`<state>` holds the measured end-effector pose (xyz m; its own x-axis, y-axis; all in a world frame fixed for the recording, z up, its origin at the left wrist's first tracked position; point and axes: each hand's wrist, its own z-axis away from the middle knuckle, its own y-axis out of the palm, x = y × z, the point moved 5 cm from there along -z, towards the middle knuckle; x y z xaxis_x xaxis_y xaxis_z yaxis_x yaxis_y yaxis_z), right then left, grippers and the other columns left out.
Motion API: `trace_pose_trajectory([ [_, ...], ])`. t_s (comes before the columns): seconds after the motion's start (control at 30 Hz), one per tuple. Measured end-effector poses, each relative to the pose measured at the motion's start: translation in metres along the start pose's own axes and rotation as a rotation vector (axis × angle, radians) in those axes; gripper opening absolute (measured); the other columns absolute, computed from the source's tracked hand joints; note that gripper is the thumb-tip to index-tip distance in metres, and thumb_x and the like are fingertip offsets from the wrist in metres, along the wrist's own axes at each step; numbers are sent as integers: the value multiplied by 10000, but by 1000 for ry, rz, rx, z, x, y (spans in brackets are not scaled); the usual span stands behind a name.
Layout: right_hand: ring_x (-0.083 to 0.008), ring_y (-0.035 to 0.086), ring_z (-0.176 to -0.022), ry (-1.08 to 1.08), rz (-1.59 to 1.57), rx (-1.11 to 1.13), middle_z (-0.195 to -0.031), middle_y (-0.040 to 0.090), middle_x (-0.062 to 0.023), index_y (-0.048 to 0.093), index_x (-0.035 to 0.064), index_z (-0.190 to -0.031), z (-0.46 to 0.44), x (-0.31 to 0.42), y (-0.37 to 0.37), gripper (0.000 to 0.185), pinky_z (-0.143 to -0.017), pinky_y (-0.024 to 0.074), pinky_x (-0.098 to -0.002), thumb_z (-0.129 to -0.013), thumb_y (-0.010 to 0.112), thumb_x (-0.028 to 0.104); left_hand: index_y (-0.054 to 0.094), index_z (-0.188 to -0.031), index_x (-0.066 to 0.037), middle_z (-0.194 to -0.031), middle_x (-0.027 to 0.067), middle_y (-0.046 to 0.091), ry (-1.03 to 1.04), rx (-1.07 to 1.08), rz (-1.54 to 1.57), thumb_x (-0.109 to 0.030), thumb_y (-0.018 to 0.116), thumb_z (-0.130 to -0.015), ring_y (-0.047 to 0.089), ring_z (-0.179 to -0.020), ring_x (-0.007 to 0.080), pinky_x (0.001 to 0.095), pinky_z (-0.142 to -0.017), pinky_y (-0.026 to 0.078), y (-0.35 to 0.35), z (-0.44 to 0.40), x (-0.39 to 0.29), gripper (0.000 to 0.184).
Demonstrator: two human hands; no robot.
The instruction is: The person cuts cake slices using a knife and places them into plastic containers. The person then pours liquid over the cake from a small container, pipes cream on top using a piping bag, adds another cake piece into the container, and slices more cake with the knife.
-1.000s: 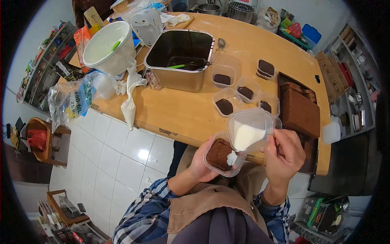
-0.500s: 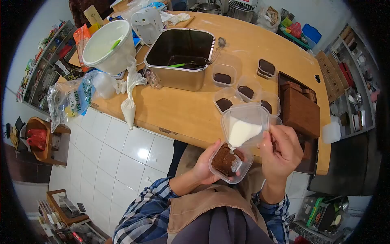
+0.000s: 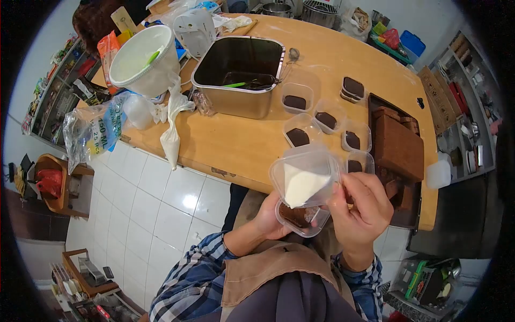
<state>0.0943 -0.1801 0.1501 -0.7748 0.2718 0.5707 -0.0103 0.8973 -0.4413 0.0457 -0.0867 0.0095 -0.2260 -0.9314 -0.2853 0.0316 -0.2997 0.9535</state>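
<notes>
My left hand is wrapped round a clear plastic cup near the table's front edge. Brown cake lies in it, partly hidden from above. My right hand pinches the rim of another clear square tub, tilted above the cup. White creamy liquid has pooled at the tub's lower corner. On the table just beyond, several clear cups hold dark brown filling.
A dark tray of brown cake stands at the right. Further back are a deep metal pan and a white bucket. A filled piping bag hangs over the front edge beside a plastic packet.
My right hand has brought the tub left and slightly down, so it covers more of the cup. The thin white stream seen earlier no longer shows.
</notes>
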Motion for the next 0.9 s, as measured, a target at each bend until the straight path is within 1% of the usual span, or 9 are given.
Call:
trace_pose_trajectory([
  [0.07,-213,587,-620,-27,22,2,-763,602,-123,637,-38,-867,0,2,-1,246,-548,480,-273,-628,646,-96,322,-1342,-106,-1191,151,516,59,-105,-89,-459,255,-927,613,-840,277,351,-632,548,6,2,-6,549],
  [0.17,-215,587,-621,8,-4,11,-773,605,-121,637,-35,-866,3,3,-3,247,-559,484,-271,-627,646,-97,334,-1337,-109,-1209,120,513,63,-57,4,-455,268,-927,607,-856,282,366,-665,542,-1,2,-8,541],
  [0.27,-209,590,-626,12,15,19,-775,605,-122,639,-31,-878,4,4,-8,259,-565,486,-270,-627,648,-96,352,-1326,-109,-1222,112,506,57,-147,-12,-462,265,-927,601,-870,282,383,-694,535,-4,4,-12,539],
  [0.37,-204,594,-633,57,7,9,-776,605,-122,641,-30,-890,5,0,-11,268,-570,489,-271,-629,654,-92,360,-1317,-107,-1195,127,519,29,-212,-2,-479,262,-925,606,-839,282,383,-666,543,-2,4,-16,550],
  [0.47,-203,597,-637,56,33,-10,-778,604,-123,643,-29,-895,3,-2,-12,269,-570,490,-272,-632,660,-85,364,-1313,-106,-1155,145,536,41,-168,-102,-502,245,-923,617,-808,278,365,-623,550,-5,3,-14,568],
  [0.57,-209,598,-639,24,46,-15,-782,602,-128,642,-33,-894,0,-5,-10,263,-569,488,-275,-636,660,-80,372,-1304,-103,-1111,158,550,23,-70,-43,-513,223,-922,624,-775,269,340,-573,548,-13,0,-5,580],
  [0.67,-212,598,-642,41,55,-27,-785,600,-132,639,-34,-892,0,-9,-9,253,-571,486,-277,-642,654,-78,369,-1304,-101,-1104,161,549,-6,-8,-119,-521,207,-922,625,-776,261,325,-562,545,1,2,-7,590],
  [0.77,-216,596,-640,58,72,-37,-786,596,-133,638,-34,-887,2,-13,-10,247,-569,484,-281,-645,649,-80,358,-1309,-101,-1096,171,546,-48,19,-87,-532,204,-919,623,-769,254,314,-550,533,-4,3,-4,601],
  [0.9,-197,593,-636,107,43,-58,-791,595,-124,635,-37,-885,5,-18,-9,238,-554,485,-267,-653,645,-84,361,-1309,-104,-1095,171,544,-11,-30,-115,-541,204,-917,619,-763,250,309,-557,517,-3,4,-9,608],
])
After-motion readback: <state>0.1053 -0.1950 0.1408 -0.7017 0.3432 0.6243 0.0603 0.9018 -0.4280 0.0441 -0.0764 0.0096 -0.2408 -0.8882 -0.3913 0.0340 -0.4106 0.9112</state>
